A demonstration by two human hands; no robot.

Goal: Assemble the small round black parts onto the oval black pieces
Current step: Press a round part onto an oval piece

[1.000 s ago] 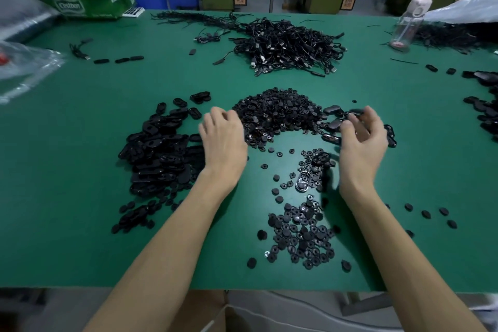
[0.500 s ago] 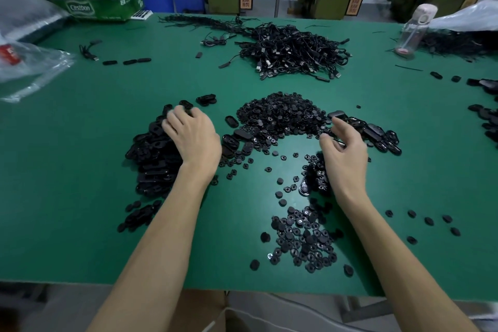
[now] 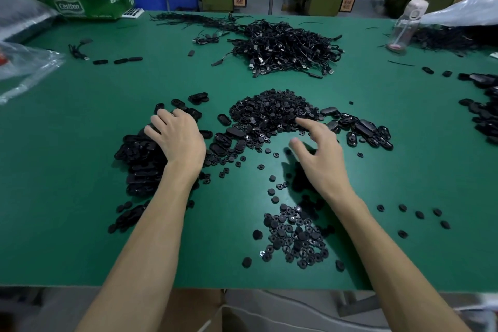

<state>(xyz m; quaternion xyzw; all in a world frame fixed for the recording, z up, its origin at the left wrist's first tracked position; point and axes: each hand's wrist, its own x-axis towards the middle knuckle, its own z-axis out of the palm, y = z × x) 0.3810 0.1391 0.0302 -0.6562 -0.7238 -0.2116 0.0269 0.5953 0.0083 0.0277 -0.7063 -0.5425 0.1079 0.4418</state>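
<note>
Left hand (image 3: 176, 140) lies palm-down on the pile of oval black pieces (image 3: 140, 162), left on the green table (image 3: 67, 183); fingertips hidden, so grasp cannot be told. Right hand (image 3: 322, 155) is spread and empty, its forefinger at the near edge of the heap of small round black parts (image 3: 269, 110).
</note>
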